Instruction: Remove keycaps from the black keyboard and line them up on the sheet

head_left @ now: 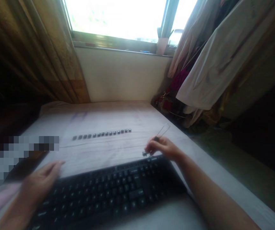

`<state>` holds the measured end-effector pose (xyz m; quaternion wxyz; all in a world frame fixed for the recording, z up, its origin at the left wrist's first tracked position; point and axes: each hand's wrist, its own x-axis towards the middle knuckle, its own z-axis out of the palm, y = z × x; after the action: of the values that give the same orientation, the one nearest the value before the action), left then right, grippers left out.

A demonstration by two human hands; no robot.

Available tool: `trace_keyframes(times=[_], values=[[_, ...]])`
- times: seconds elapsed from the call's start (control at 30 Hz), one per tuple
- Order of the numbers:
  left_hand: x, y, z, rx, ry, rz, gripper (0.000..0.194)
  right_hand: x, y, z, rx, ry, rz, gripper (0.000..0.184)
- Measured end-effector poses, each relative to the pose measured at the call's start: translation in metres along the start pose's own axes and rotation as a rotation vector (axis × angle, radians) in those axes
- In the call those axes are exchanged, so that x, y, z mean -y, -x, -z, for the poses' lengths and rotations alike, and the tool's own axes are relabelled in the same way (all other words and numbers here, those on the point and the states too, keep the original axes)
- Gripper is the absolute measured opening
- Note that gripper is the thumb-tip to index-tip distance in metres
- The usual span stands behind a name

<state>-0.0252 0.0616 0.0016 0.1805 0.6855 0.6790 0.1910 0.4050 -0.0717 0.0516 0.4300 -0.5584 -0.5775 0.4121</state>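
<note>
A black keyboard [108, 188] lies at a slant across the pale cloth, its near left part blurred. At its upper left corner is my left hand [40, 179], fingers together and closed on that edge. Above the keyboard's upper right corner, my right hand [160, 147] pinches a wire keycap puller [163, 129]; its thin wire loop points up and away. Just below the right fingertips sits a small grey piece [144, 154], blurred, like a keycap; whether the fingers touch it I cannot tell. Beyond the keyboard, several dark keycaps [102, 134] stand in a neat row.
A pale cloth [84, 159] covers the surface. At left lies a dark object [27, 163], partly pixelated. Curtains [32, 48] hang left, clothes [207, 64] right. A potted plant [161, 44] stands on the window sill at the back.
</note>
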Motion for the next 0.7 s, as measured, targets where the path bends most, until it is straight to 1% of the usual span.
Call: trace_keyframes(times=[0.07, 0.1, 0.2, 0.27, 0.3, 0.37, 0.4, 0.43, 0.47, 0.53, 0.6, 0.63, 0.7], values=[[-0.001, 0.001, 0.0, -0.002, -0.01, 0.002, 0.04, -0.002, -0.002, 0.003, -0.094, -0.187, -0.011, 0.044], [-0.002, 0.001, 0.0, -0.017, -0.014, 0.003, 0.04, -0.001, -0.002, 0.003, -0.099, -0.22, -0.02, 0.044], [-0.003, 0.003, 0.004, -0.039, -0.031, -0.008, 0.038, 0.007, -0.002, -0.005, -0.03, -0.224, -0.036, 0.044], [-0.006, 0.006, 0.01, -0.056, -0.067, -0.019, 0.036, 0.015, 0.0, -0.014, -0.005, -0.213, -0.014, 0.044], [-0.009, 0.008, 0.012, -0.089, -0.089, -0.031, 0.035, 0.019, 0.001, -0.019, 0.0, -0.204, 0.005, 0.043], [-0.021, 0.017, 0.016, -0.182, -0.108, -0.093, 0.035, 0.026, 0.004, -0.029, 0.013, -0.168, 0.039, 0.041], [-0.03, 0.023, 0.016, -0.244, -0.09, -0.152, 0.034, 0.03, 0.005, -0.033, 0.017, -0.144, 0.057, 0.039], [-0.041, 0.032, 0.015, -0.254, -0.041, -0.233, 0.034, 0.033, 0.006, -0.037, 0.017, -0.12, 0.076, 0.038], [-0.053, 0.041, 0.012, -0.245, 0.026, -0.286, 0.034, 0.036, 0.008, -0.041, 0.016, -0.097, 0.094, 0.036], [-0.079, 0.063, 0.004, -0.131, 0.173, -0.341, 0.034, 0.043, 0.011, -0.049, 0.005, -0.048, 0.132, 0.031], [-0.102, 0.085, -0.005, 0.073, 0.301, -0.38, 0.033, 0.049, 0.014, -0.058, -0.006, 0.025, 0.181, 0.027], [-0.111, 0.094, -0.009, 0.155, 0.359, -0.398, 0.034, 0.052, 0.016, -0.063, -0.007, 0.073, 0.211, 0.025], [-0.124, 0.108, -0.015, 0.282, 0.452, -0.406, 0.035, 0.057, 0.019, -0.072, -0.011, 0.159, 0.282, 0.022]])
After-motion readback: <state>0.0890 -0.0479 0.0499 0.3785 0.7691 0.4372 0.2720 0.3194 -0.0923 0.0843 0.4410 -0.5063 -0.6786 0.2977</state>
